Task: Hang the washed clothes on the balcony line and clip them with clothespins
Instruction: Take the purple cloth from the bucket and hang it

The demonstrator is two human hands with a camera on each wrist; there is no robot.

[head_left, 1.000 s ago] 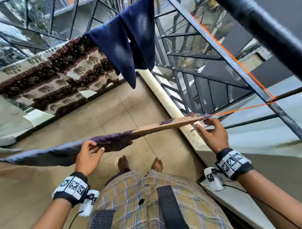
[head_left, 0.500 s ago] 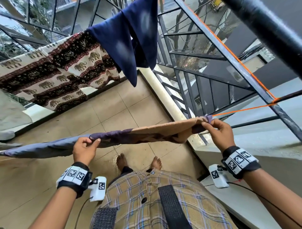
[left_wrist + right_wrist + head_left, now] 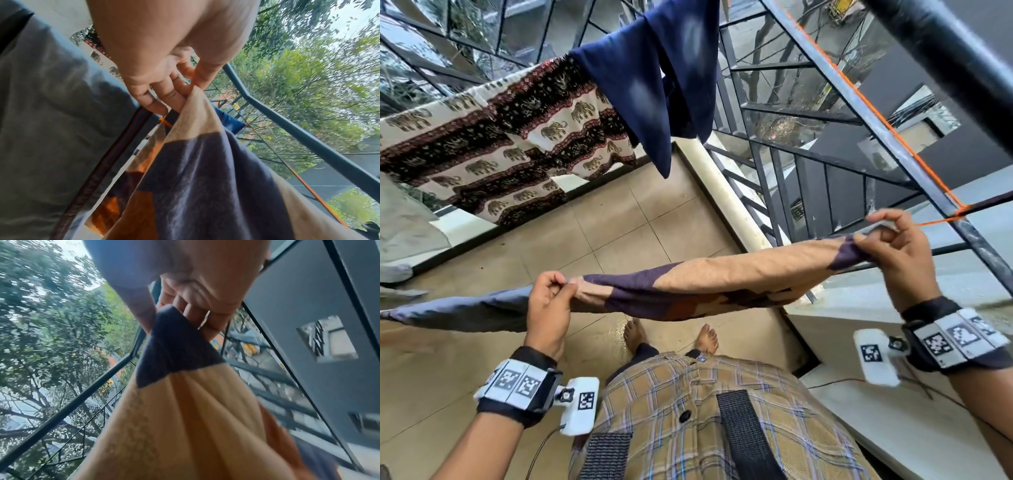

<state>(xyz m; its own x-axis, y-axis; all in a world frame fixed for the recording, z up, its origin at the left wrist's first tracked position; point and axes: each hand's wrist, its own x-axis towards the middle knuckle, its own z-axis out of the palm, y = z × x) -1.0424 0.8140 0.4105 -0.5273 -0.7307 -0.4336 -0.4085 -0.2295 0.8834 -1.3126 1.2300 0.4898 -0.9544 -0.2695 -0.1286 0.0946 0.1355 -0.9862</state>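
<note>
A tan, purple and orange patterned cloth (image 3: 722, 277) stretches across the head view between both hands. My left hand (image 3: 551, 291) pinches its left upper edge; the left wrist view shows the left hand (image 3: 185, 91) with fingers and thumb closed on that tan edge of the cloth (image 3: 205, 178). My right hand (image 3: 887, 246) pinches the cloth's purple right corner near the orange line (image 3: 935, 221). In the right wrist view the right hand (image 3: 174, 316) grips that dark corner of the cloth (image 3: 185, 402). No clothespin shows in any view.
A grey cloth (image 3: 448, 311) hangs to the left of my left hand. A navy garment (image 3: 654, 85) and an elephant-print cloth (image 3: 500, 137) hang further back. Dark metal railing bars (image 3: 791, 171) run along the right, above a white ledge (image 3: 722, 192). Tiled floor (image 3: 619, 222) lies below.
The cloth's right end has spread wider and the right hand has raised its corner toward the orange line. The left hand has shifted right along the upper edge.
</note>
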